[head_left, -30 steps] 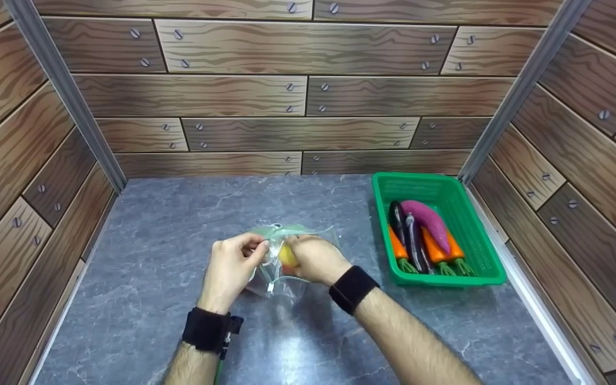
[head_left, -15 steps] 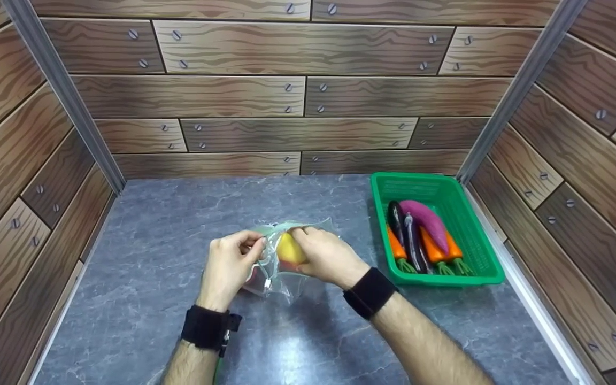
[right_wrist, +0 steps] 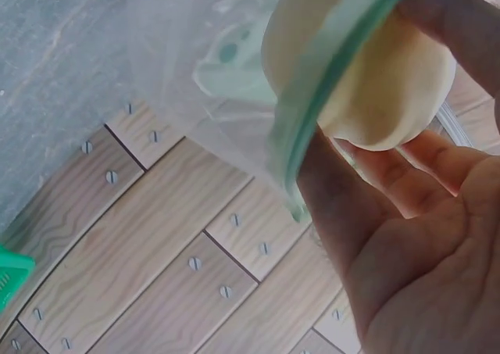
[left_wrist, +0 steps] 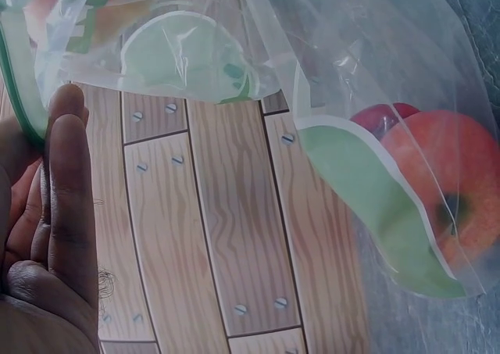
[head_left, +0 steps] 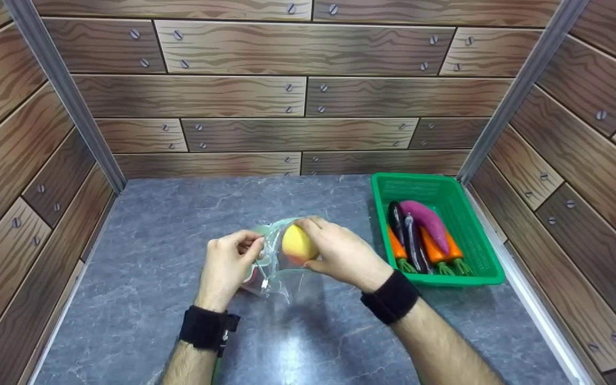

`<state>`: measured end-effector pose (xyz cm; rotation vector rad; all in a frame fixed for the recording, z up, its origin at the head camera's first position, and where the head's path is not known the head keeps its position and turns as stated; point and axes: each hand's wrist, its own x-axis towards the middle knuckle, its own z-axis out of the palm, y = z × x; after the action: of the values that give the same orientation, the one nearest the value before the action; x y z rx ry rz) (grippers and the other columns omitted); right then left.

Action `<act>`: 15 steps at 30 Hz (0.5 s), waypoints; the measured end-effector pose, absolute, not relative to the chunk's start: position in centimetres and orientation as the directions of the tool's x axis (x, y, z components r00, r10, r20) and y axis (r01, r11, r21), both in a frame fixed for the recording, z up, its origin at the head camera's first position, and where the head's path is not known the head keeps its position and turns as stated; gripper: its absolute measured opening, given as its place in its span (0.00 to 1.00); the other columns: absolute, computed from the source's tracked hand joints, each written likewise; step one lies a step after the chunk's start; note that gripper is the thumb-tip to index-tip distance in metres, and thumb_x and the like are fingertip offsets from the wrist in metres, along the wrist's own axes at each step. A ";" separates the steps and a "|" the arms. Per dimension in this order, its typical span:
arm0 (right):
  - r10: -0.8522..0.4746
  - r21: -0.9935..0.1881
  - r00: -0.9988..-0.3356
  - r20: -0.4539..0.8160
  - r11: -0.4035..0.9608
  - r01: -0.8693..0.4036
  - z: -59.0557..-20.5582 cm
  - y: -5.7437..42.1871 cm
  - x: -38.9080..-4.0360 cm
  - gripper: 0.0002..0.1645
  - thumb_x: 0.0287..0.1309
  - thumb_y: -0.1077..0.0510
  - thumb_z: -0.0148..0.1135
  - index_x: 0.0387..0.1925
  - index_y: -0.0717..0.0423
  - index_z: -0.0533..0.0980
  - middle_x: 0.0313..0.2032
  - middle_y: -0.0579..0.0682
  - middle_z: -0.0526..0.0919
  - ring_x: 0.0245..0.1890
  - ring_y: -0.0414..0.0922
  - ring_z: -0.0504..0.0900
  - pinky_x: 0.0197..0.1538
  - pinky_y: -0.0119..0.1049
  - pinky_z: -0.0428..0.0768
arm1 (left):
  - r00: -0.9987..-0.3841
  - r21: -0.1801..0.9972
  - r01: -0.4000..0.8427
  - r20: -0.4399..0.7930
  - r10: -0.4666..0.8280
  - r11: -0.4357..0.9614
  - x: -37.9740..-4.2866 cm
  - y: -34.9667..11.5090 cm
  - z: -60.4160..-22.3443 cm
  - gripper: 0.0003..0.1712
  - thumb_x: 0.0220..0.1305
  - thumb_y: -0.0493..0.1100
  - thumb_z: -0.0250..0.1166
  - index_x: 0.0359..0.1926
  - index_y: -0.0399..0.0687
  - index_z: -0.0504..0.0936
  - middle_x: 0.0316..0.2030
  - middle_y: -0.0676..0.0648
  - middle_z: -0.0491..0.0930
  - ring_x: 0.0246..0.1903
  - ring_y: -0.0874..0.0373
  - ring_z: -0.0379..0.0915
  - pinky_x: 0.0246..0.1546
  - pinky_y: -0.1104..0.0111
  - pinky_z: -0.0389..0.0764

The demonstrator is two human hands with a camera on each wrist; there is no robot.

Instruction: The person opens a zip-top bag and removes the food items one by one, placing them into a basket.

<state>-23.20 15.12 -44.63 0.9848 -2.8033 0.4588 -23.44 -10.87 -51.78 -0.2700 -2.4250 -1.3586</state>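
Observation:
My right hand (head_left: pixel 345 254) grips a round yellow peach (head_left: pixel 298 245) with a reddish underside, thumb below and fingers over its far side. In the right wrist view the peach (right_wrist: pixel 391 80) sits at the mouth of a clear zip bag, whose green zip edge (right_wrist: pixel 320 96) crosses in front of it. The left hand (head_left: pixel 228 264) pinches the left edge of this bag (head_left: pixel 286 283) between thumb and fingers. Seen from the left wrist, an apple-like red fruit (left_wrist: pixel 449 174) lies low in the bag, a darker red one (left_wrist: pixel 383 118) behind it.
A green plastic basket (head_left: pixel 447 280) stands at the right, holding a purple sweet potato (head_left: pixel 428 219), dark eggplants (head_left: pixel 414 240) and orange carrots (head_left: pixel 433 250). Wood-patterned walls (head_left: pixel 308 96) enclose the grey marbled table (head_left: pixel 179 214) at the back and both sides.
My right hand has drawn back to the right with the peach, from deep inside the bag to its mouth, and more of the peach shows. The left hand has barely moved.

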 end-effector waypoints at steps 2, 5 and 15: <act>-0.587 -0.245 -0.773 0.241 0.734 -0.634 -44.1 15.5 -23.1 0.48 0.60 0.58 0.91 0.77 0.61 0.76 0.68 0.62 0.90 0.58 0.60 0.95 0.62 0.56 0.96 | -0.922 0.787 0.328 0.387 -0.004 0.522 -23.4 -10.9 -51.8 0.04 0.78 0.40 0.80 0.48 0.47 0.98 0.35 0.51 0.98 0.29 0.64 0.90 0.33 0.74 0.87; -0.581 -0.251 -0.766 0.276 0.726 -0.641 -43.4 16.1 -23.0 0.48 0.61 0.58 0.91 0.77 0.63 0.76 0.68 0.64 0.89 0.59 0.60 0.95 0.63 0.56 0.96 | -0.922 0.789 0.329 0.387 -0.003 0.518 -23.4 -11.0 -51.9 0.04 0.78 0.40 0.79 0.48 0.46 0.98 0.34 0.51 0.97 0.29 0.63 0.91 0.33 0.75 0.87; -0.510 -0.286 -0.806 0.300 0.758 -0.586 -42.1 18.8 -23.6 0.50 0.62 0.58 0.91 0.80 0.63 0.74 0.73 0.64 0.86 0.66 0.62 0.92 0.69 0.59 0.93 | -0.920 0.788 0.335 0.392 -0.001 0.517 -23.3 -11.1 -51.9 0.04 0.78 0.39 0.79 0.48 0.45 0.98 0.34 0.50 0.98 0.29 0.62 0.93 0.32 0.76 0.87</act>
<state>-23.61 18.83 -42.15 0.8674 -2.7512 0.5486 -23.29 -11.10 -51.92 -0.2773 -2.4180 -1.3654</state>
